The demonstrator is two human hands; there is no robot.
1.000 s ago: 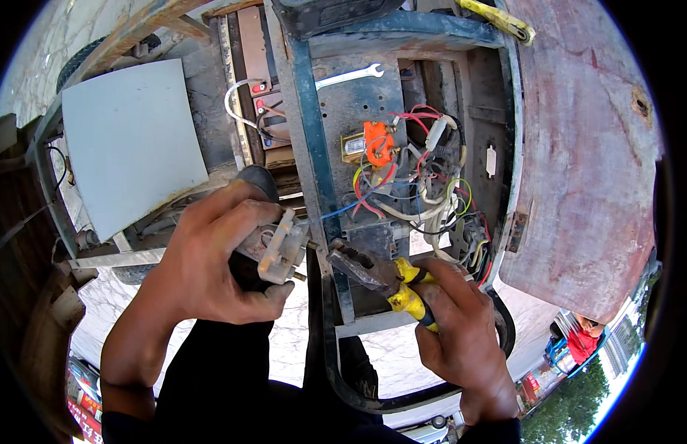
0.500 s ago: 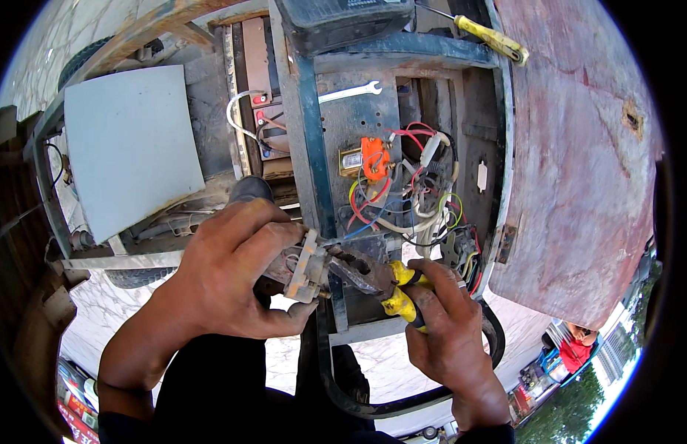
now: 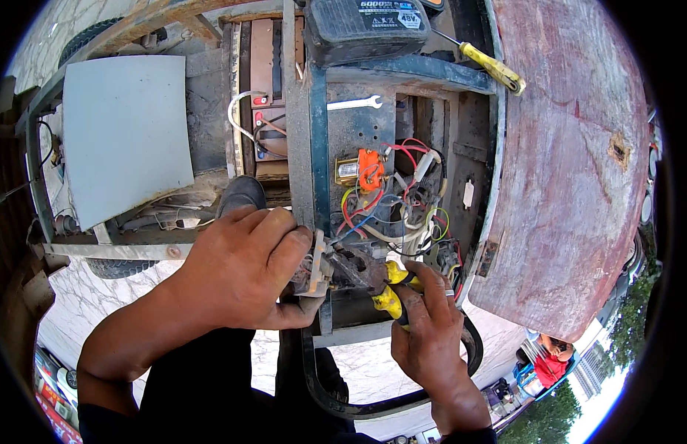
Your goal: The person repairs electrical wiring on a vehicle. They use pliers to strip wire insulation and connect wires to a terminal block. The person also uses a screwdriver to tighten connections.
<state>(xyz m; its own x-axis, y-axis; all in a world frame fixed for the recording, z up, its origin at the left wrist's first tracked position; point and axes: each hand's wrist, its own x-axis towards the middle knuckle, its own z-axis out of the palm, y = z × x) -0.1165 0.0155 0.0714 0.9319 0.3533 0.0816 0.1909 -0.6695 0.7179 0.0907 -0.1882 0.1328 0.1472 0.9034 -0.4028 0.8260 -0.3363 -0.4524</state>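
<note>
My left hand (image 3: 247,274) grips a small dirty block-shaped part (image 3: 314,270) with brass-coloured studs, its fingers wrapped round it above the frame's lower middle. My right hand (image 3: 432,340) is closed on pliers (image 3: 388,292) with yellow grips; the grimy jaws reach left to the block's right side, touching or very close to it. Just beyond lies a tangle of coloured wires (image 3: 410,222) around an orange component (image 3: 371,169) on the metal plate. A blue wire runs down near the block. Whether the jaws are clamped on anything is too unclear to tell.
An open metal frame (image 3: 321,163) holds batteries (image 3: 267,59), a wrench (image 3: 354,103) and a grey panel (image 3: 125,133). A black battery case (image 3: 362,37) and yellow-handled screwdriver (image 3: 491,66) lie at the top, a weathered board (image 3: 565,185) at right. A dark shoe (image 3: 242,194) is behind my left hand.
Both hands have shifted: my left hand and the block moved rightward, my right hand and the pliers leftward, bringing the jaws against or close to the block. The camera view has shifted slightly.
</note>
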